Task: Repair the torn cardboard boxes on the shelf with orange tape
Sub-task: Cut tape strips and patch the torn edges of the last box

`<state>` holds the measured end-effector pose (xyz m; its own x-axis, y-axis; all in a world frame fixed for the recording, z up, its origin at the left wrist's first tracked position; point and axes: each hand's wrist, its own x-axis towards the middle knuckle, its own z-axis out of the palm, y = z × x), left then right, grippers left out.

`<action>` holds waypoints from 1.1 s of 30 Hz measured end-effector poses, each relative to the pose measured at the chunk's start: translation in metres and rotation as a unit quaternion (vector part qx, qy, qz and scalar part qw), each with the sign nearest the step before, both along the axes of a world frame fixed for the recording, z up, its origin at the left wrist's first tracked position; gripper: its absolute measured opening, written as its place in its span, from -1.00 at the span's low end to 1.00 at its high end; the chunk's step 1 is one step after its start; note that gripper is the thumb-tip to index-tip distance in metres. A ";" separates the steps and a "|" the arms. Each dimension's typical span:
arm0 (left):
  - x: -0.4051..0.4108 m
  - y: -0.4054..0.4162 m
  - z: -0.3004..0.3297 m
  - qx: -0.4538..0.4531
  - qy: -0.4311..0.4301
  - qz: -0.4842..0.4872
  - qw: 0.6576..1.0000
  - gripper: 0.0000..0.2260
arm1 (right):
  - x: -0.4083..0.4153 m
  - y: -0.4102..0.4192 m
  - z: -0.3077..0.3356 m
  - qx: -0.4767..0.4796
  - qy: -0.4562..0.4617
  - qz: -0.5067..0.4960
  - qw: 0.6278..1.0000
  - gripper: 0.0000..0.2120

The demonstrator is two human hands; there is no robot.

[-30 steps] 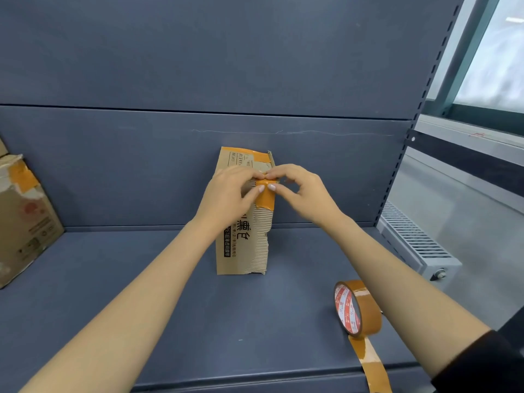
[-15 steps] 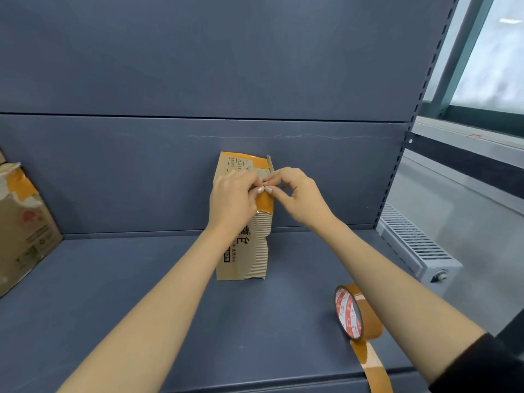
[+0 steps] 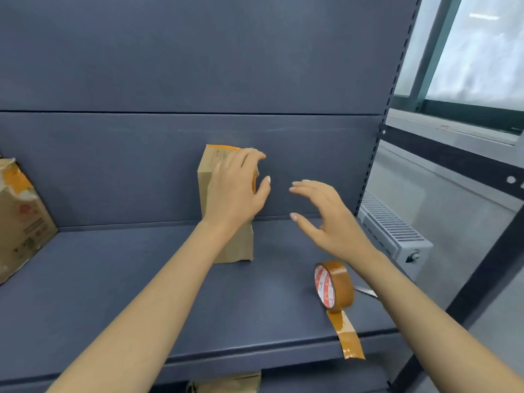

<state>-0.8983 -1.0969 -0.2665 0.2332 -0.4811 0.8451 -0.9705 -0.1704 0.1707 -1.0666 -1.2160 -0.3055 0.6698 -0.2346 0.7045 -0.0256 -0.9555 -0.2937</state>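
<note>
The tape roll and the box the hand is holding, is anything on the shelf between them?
No. In the head view, only bare shelf lies between the tape roll and the cardboard box held by the left hand.

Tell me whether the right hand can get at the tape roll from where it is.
Probably yes. The right hand hovers open above the shelf, and the tape roll stands just below and nearer, with nothing between them.

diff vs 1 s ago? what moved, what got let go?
The right hand let go of the orange tape strip on the box and drew back to the right, open in the air. The left hand now grips the box's top right edge, and the box looks turned. The tape roll stayed on the shelf, tail over the edge.
</note>
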 end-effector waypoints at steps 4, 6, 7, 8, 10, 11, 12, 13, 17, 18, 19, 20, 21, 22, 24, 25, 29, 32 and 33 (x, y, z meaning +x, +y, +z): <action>-0.052 0.004 -0.029 -0.006 0.050 -0.068 0.996 -0.70 | -0.066 0.013 -0.042 0.091 -0.008 -0.064 0.994 -0.66; -0.072 0.005 -0.048 0.012 0.071 -0.090 0.993 -0.68 | -0.095 0.020 -0.070 0.148 0.004 -0.096 0.984 -0.68; -0.082 0.005 -0.058 0.023 0.085 -0.099 0.991 -0.68 | -0.108 0.025 -0.084 0.181 0.011 -0.113 0.977 -0.68; -0.090 0.005 -0.067 0.034 0.105 -0.104 0.988 -0.68 | -0.119 0.030 -0.098 0.215 0.014 -0.131 0.968 -0.67; -0.103 0.004 -0.085 0.054 0.152 -0.109 0.981 -0.70 | -0.137 0.040 -0.123 0.285 0.009 -0.179 0.942 -0.69; -0.108 0.004 -0.093 0.061 0.177 -0.111 0.976 -0.74 | -0.143 0.046 -0.134 0.324 0.001 -0.205 0.923 -0.70; -0.113 0.003 -0.100 0.068 0.204 -0.113 0.970 -0.78 | -0.147 0.051 -0.144 0.363 -0.007 -0.228 0.903 -0.71; -0.118 0.002 -0.107 0.076 0.232 -0.114 0.963 -0.81 | -0.150 0.057 -0.152 0.398 -0.015 -0.246 0.884 -0.72; -0.132 -0.004 -0.128 0.142 0.334 -0.124 0.923 -0.86 | -0.154 0.075 -0.171 0.456 0.003 -0.294 0.840 -0.73; -0.135 -0.007 -0.133 0.164 0.357 -0.129 0.911 -0.84 | -0.155 0.078 -0.172 0.456 0.024 -0.305 0.836 -0.70; -0.138 -0.009 -0.138 0.182 0.381 -0.134 0.896 -0.82 | -0.154 0.081 -0.173 0.459 0.050 -0.313 0.830 -0.66; -0.141 -0.012 -0.142 0.194 0.408 -0.140 0.881 -0.81 | -0.153 0.082 -0.173 0.467 0.075 -0.315 0.823 -0.63; -0.143 -0.015 -0.145 0.199 0.435 -0.146 0.866 -0.81 | -0.151 0.082 -0.174 0.481 0.091 -0.309 0.816 -0.61; -0.146 -0.017 -0.147 0.199 0.459 -0.151 0.853 -0.81 | -0.148 0.081 -0.175 0.498 0.094 -0.299 0.809 -0.58; -0.151 -0.022 -0.151 0.194 0.495 -0.158 0.832 -0.82 | -0.143 0.078 -0.177 0.531 0.084 -0.280 0.795 -0.55; -0.153 -0.025 -0.152 0.189 0.508 -0.164 0.824 -0.82 | -0.140 0.077 -0.178 0.545 0.076 -0.275 0.789 -0.55; -0.156 -0.031 -0.160 0.178 0.527 -0.186 0.810 -0.84 | -0.137 0.077 -0.181 0.580 0.025 -0.260 0.771 -0.58; -0.156 -0.034 -0.163 0.175 0.539 -0.193 0.801 -0.80 | -0.134 0.080 -0.182 0.582 0.011 -0.254 0.772 -0.62; -0.156 -0.033 -0.164 0.175 0.544 -0.197 0.796 -0.79 | -0.132 0.080 -0.182 0.577 0.006 -0.254 0.776 -0.64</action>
